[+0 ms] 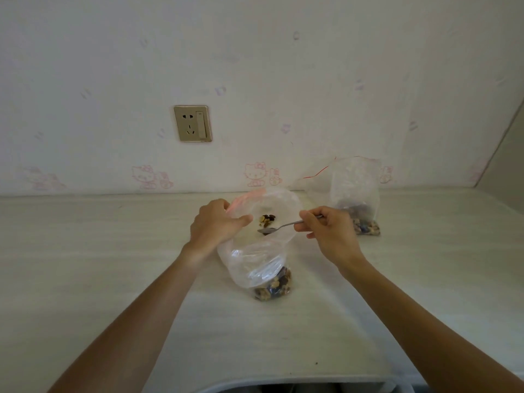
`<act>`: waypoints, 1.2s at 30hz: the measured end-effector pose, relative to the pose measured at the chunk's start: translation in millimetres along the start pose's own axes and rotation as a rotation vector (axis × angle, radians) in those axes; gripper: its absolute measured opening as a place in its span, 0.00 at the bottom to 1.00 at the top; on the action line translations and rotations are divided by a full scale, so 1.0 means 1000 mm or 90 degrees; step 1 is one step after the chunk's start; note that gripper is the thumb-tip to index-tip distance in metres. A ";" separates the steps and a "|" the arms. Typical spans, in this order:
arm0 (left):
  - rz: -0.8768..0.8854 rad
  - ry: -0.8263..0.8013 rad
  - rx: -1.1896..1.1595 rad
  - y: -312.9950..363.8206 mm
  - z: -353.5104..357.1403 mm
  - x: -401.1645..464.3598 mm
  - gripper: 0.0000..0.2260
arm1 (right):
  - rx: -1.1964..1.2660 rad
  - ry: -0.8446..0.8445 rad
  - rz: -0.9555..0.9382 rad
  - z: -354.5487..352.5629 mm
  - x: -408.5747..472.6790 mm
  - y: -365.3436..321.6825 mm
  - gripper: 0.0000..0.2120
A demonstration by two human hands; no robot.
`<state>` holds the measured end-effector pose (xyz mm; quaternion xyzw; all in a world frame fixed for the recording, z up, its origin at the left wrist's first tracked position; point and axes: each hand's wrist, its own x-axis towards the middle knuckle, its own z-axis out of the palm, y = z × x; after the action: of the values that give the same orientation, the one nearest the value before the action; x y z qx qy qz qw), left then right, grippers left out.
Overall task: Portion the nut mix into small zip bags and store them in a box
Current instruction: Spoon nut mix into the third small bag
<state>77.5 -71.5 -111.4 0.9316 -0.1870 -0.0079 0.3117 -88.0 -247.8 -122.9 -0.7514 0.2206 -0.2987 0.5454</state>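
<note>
Table: a pale table [113, 265] holds everything; no box is visible.
Near zip bag: the near zip bag [263, 245] stands at centre between both hands, mouth up, nut mix [273, 286] at its bottom.
Far zip bag: the far zip bag [355, 194] sits behind and right.
Left hand: the left hand [215, 225] pinches the bag's left rim, holding it open.
Right hand: the right hand [329, 231] pinches a spoon [279, 226].
Spoon axis: handle right, bowl left, over the open mouth; likely tipping nuts in.

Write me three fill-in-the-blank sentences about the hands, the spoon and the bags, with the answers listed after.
1. The right hand holds a metal ____.
2. The left hand grips the rim of the near zip bag, keeping its mouth ____.
3. The second bag stands by the ____, to the right.

Missing words: spoon; open; wall
</note>
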 end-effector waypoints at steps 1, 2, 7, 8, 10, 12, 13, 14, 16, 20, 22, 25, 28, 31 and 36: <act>0.020 0.006 -0.004 0.000 0.003 0.002 0.19 | -0.008 -0.006 -0.002 0.001 0.001 0.003 0.08; 0.045 0.011 -0.024 -0.001 0.006 0.002 0.18 | -0.016 -0.007 -0.003 0.001 0.001 0.005 0.08; 0.180 0.042 -0.108 -0.002 0.013 -0.005 0.12 | -0.066 0.013 0.004 0.000 0.002 0.012 0.08; 0.203 0.054 -0.118 -0.002 0.014 -0.006 0.13 | -0.073 0.018 0.006 0.001 0.003 0.013 0.08; 0.238 0.074 -0.129 -0.001 0.016 -0.007 0.16 | -0.085 0.033 0.004 0.002 0.003 0.015 0.08; 0.259 0.073 -0.142 0.000 0.017 -0.008 0.15 | -0.090 0.058 0.000 0.005 0.004 0.017 0.08; 0.266 0.068 -0.144 0.000 0.017 -0.008 0.13 | -0.084 0.073 -0.001 0.006 0.005 0.019 0.08; 0.271 0.064 -0.145 0.001 0.016 -0.008 0.11 | -0.075 0.086 -0.004 0.008 0.005 0.019 0.08; 0.274 0.055 -0.150 0.002 0.016 -0.008 0.09 | -0.067 0.105 -0.008 0.013 0.006 0.021 0.07; 0.287 0.037 -0.164 0.004 0.013 -0.007 0.07 | -0.070 0.130 -0.014 0.021 0.005 0.023 0.04; 0.287 0.023 -0.179 0.005 0.013 -0.006 0.07 | -0.084 0.140 -0.012 0.026 0.004 0.025 0.05; 0.295 -0.001 -0.192 0.005 0.013 -0.005 0.11 | -0.088 0.160 0.012 0.034 0.003 0.026 0.08; 0.299 -0.020 -0.185 0.005 0.012 -0.005 0.14 | -0.084 0.184 0.035 0.038 0.005 0.025 0.07; 0.277 -0.031 -0.169 0.006 0.009 -0.004 0.14 | -0.055 0.198 0.039 0.039 0.006 0.025 0.08; 0.251 -0.046 -0.153 0.010 0.010 -0.002 0.14 | -0.026 0.215 0.057 0.049 0.009 0.027 0.06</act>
<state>70.6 -83.7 -113.5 0.8325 -0.3739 -0.0022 0.4087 -47.9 -228.0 -158.2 -0.6906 0.3486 -0.3917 0.4981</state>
